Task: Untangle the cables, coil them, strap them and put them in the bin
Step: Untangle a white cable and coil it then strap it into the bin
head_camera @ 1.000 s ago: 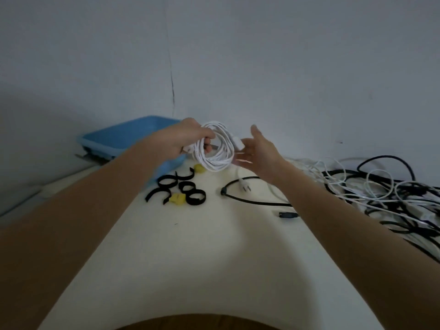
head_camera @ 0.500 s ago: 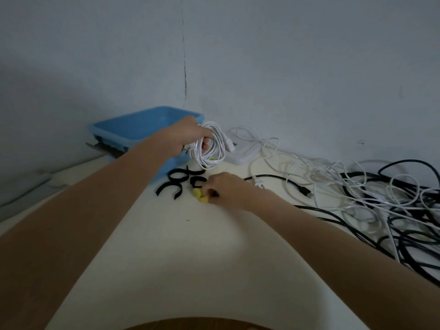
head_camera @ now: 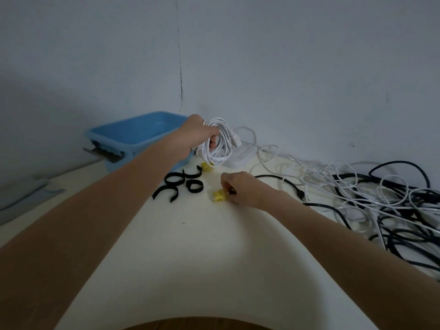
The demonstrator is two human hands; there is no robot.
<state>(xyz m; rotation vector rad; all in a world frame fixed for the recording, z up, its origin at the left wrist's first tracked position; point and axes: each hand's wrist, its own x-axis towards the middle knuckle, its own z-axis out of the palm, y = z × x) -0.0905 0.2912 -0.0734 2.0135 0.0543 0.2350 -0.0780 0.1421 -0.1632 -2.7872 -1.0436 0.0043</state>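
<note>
Coiled white cable [head_camera: 217, 141]: gripped in my left hand [head_camera: 197, 134], unstrapped. Yellow-tabbed strap [head_camera: 219, 196]: pinched by my right hand [head_camera: 238, 186]. Tangled cable pile [head_camera: 371, 201]: pending. Blue bin [head_camera: 133, 136]: awaiting.

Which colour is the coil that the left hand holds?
White. The coil in the left hand shows plainly in the head view, beside the blue bin.

Straps [head_camera: 183, 184] between bin [head_camera: 133, 136] and, seemingly, cables [head_camera: 371, 198]

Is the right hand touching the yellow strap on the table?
Touching. The head view shows the right hand pinching the yellow strap at its fingertips.
</note>
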